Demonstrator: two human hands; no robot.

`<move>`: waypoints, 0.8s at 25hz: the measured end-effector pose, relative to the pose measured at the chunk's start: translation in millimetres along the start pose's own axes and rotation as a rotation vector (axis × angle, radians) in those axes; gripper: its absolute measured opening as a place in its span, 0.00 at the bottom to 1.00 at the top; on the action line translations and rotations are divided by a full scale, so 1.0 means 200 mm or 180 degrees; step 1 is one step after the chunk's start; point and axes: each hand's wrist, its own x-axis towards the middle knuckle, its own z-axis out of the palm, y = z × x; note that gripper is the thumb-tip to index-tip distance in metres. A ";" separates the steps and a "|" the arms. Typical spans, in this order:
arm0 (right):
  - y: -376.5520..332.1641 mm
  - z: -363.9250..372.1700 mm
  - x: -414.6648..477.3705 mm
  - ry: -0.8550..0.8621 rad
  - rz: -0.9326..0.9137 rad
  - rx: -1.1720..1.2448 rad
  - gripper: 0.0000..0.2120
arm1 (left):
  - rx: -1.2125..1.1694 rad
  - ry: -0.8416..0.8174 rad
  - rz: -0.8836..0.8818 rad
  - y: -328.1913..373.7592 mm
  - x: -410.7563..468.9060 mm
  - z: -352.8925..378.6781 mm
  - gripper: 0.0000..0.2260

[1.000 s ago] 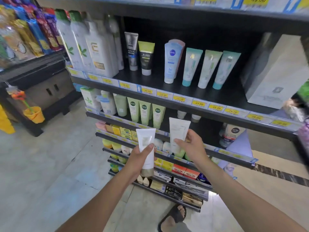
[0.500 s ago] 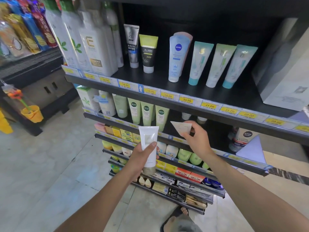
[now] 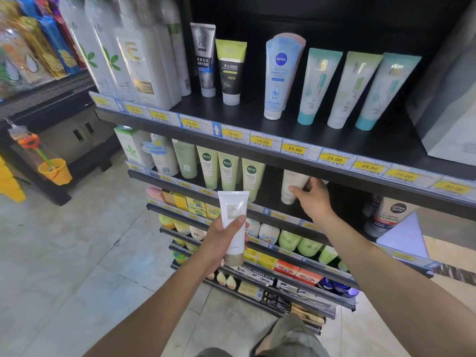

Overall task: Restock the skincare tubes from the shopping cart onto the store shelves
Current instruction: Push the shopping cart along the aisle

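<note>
A shop; price labels (image 3: 294,149) line shelves (image 3: 257,117) of toiletries

"NIVEA" marks the blue tube (image 3: 279,76); price tags (image 3: 295,149) read 25.00.

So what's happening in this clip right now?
A person is restocking a store shelf. The right hand is reaching into the second shelf, gripping a white tube standing to the right of three green tubes. The left hand holds another white tube upright in front of the shelves, not yet placed.
</note>
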 end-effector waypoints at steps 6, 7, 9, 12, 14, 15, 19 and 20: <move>-0.01 0.00 0.03 -0.0125 0.0068 0.0007 0.21 | -0.0014 0.0006 -0.0030 0.00 0.01 0.02 0.09; -0.01 0.00 0.03 -0.0139 0.0066 0.0000 0.22 | -0.0007 -0.0001 -0.0037 0.00 0.00 0.03 0.10; -0.01 -0.01 0.03 -0.0164 0.0058 -0.0049 0.22 | 0.0037 -0.0016 -0.0038 0.01 -0.01 0.05 0.13; -0.01 -0.03 0.01 -0.0225 0.0095 -0.0021 0.23 | 0.0110 -0.0049 -0.0053 0.03 -0.05 0.07 0.14; 0.01 -0.05 -0.01 -0.0325 0.0102 -0.0022 0.26 | 0.0137 -0.0102 -0.0023 0.05 -0.08 0.10 0.15; 0.03 -0.06 -0.04 -0.0358 0.0096 -0.0040 0.29 | 0.0138 -0.0136 -0.0002 0.05 -0.10 0.11 0.14; 0.06 -0.13 -0.21 -0.0253 0.0064 0.0187 0.34 | 0.0113 -0.0323 0.0062 0.07 -0.16 0.16 0.14; 0.05 -0.15 -0.27 -0.0261 -0.0014 0.0188 0.31 | 0.0141 -0.0402 0.0054 0.07 -0.17 0.18 0.17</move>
